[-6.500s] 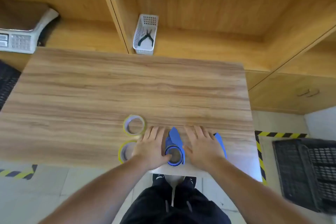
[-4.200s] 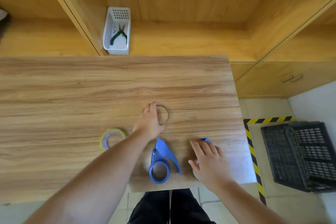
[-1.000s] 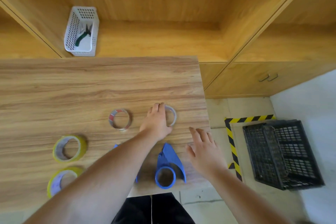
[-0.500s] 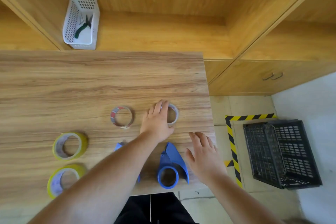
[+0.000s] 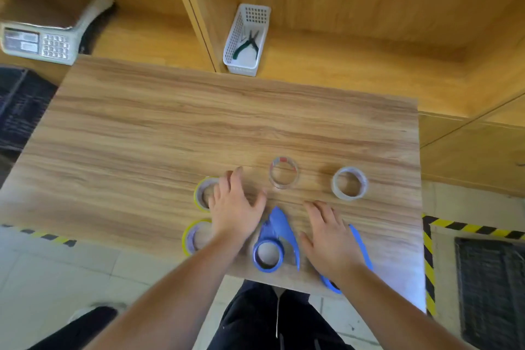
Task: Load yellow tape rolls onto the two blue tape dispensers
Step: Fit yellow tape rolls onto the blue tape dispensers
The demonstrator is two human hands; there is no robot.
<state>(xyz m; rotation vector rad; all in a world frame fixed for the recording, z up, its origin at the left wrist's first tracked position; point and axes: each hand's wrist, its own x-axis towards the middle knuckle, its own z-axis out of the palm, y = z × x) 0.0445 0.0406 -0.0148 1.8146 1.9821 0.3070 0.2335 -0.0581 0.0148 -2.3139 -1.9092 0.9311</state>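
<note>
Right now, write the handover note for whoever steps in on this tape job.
Left hand: open, flat on the table, holding nothing, fingers partly over the far yellow roll.
Right hand: open, lying over the right blue dispenser.
Near yellow roll lies at the front edge, left of the middle blue dispenser, whose hub is empty.
Two spent clear cores lie set aside farther back.
Done: old cores appear removed.
Left: seat a yellow roll on each dispenser.
</note>
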